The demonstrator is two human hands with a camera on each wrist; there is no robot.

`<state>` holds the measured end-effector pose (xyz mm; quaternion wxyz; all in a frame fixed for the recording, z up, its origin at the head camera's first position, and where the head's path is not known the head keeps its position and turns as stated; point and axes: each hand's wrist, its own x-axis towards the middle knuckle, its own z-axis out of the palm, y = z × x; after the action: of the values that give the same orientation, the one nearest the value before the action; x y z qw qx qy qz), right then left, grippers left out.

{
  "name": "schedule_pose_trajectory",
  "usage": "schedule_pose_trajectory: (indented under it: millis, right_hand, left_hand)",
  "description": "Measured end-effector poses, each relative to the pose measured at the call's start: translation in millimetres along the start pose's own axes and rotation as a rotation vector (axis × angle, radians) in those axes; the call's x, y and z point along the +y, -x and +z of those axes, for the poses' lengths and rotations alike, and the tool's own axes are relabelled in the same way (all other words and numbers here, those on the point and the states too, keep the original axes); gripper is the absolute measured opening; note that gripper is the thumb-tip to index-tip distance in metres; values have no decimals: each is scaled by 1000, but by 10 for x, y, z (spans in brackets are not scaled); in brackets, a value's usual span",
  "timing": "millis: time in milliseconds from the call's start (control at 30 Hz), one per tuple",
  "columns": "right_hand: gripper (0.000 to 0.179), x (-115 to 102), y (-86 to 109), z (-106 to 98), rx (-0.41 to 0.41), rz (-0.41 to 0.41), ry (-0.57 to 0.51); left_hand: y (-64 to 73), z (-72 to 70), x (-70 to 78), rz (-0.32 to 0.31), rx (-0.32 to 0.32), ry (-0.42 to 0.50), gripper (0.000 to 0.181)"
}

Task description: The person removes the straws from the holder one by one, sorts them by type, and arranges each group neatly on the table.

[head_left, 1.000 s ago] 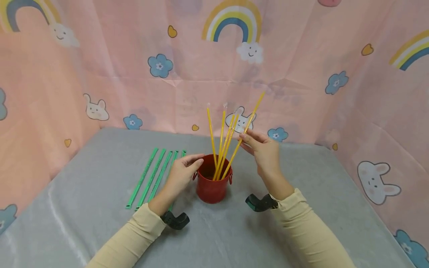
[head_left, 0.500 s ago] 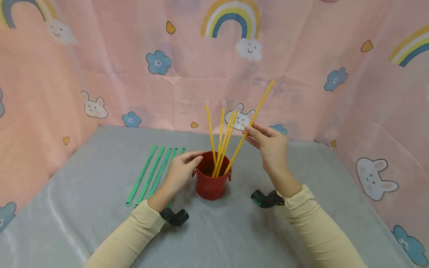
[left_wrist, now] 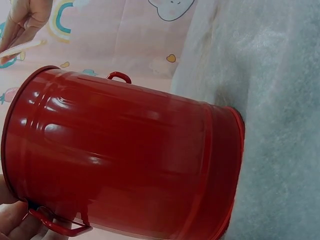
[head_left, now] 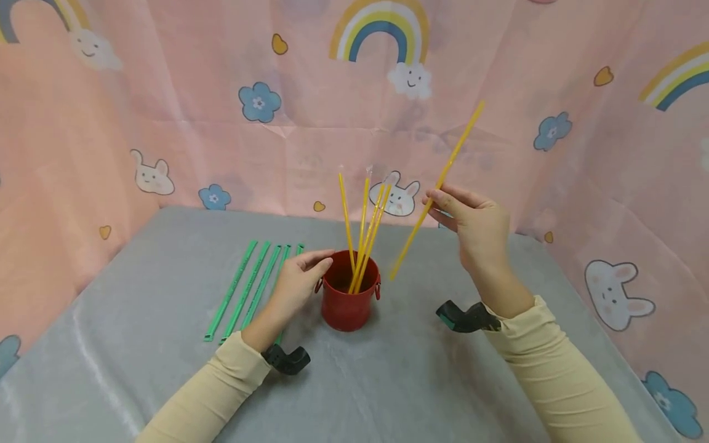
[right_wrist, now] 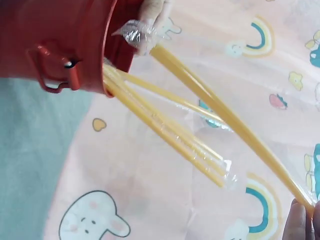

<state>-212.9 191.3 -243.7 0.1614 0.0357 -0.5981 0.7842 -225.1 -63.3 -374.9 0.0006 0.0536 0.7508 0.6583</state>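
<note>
In the head view my right hand (head_left: 483,231) pinches a yellow drinking straw (head_left: 457,146) in a clear wrapper. The straw slants up to the right, its lower end apart from the small red metal bucket (head_left: 346,311). Several wrapped yellow straws (head_left: 362,237) stand leaning inside the bucket. My left hand (head_left: 296,280) holds the bucket at its left rim, by the side handle (left_wrist: 60,227) in the left wrist view. In the right wrist view, the held straw (right_wrist: 220,112) crosses in front of the bucket's mouth, fingertips (right_wrist: 296,222) at its far end.
Several green wrapped strips (head_left: 235,289) lie side by side on the grey tablecloth (head_left: 138,344), left of the bucket and partly behind the left arm. A pink printed curtain (head_left: 310,154) hangs around the table's back and sides.
My right hand has moved up and right, drawing the pinched straw out of the bucket. The left hand has stayed at the bucket's rim, and the other straws still stand inside.
</note>
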Motion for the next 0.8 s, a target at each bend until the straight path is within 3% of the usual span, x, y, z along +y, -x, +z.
schedule_pose_trajectory:
  millis: [200,500,800]
  right_hand:
    - [16,48,-12,-116,-56,89,130]
    - [50,231,6,-373,-131,259,312]
    - [50,432,49,-510,-131,436,358]
  left_hand:
    - [23,-5,15,-9,7,-9,31]
    - [11,21,23,-4,6,-5,29]
    - [26,1,29,-2,-9,-14,31]
